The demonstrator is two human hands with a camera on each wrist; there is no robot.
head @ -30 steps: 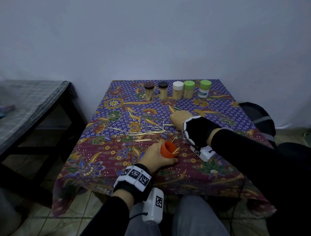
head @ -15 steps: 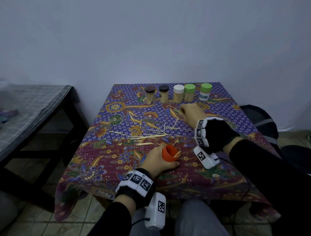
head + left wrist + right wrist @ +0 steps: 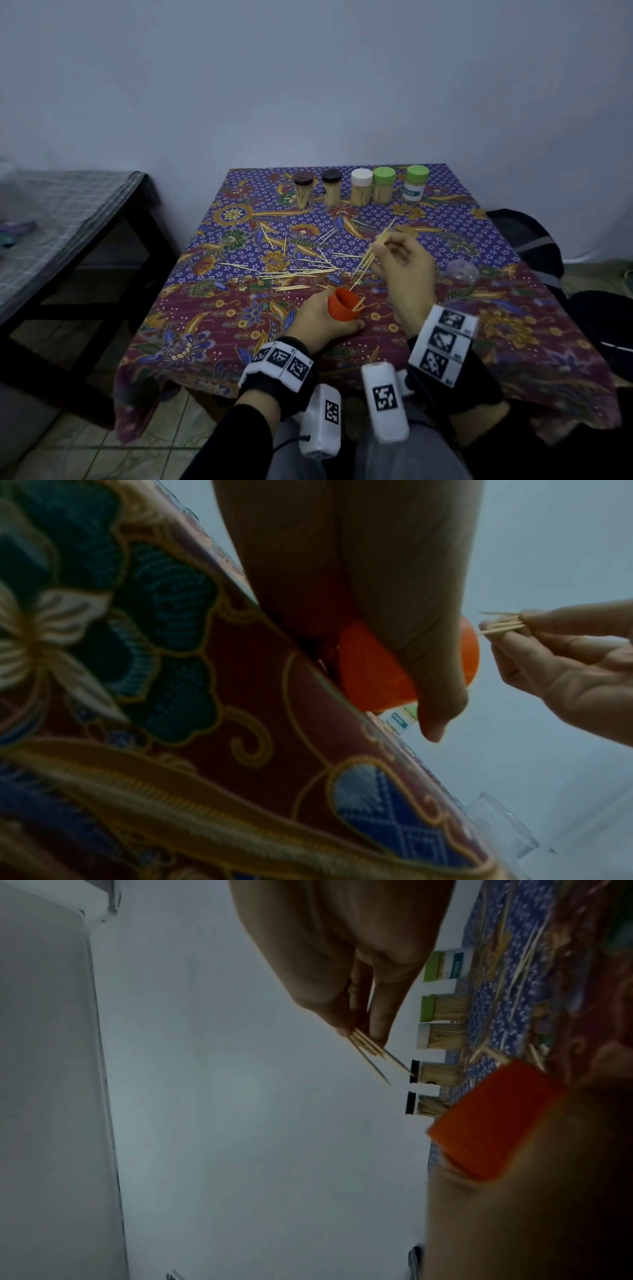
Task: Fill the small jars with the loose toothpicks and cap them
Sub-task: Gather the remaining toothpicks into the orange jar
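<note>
Toothpicks, thin pale wooden slivers, light, stiff and splinter-prone, sit pinched mid-length in right hand at 1 o'clock above small orange plastic jar, which left hand grips tilted on tabletop.

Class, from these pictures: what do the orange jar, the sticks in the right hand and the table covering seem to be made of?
Orange jar: probably plastic, with an even, smooth, opaque colour.
Toothpicks pinched by the right hand: pale wood or bamboo, matt, with thin pointed ends.
Tablecloth: printed fabric; it drapes over the edge, and the left wrist view shows a weave.
</note>
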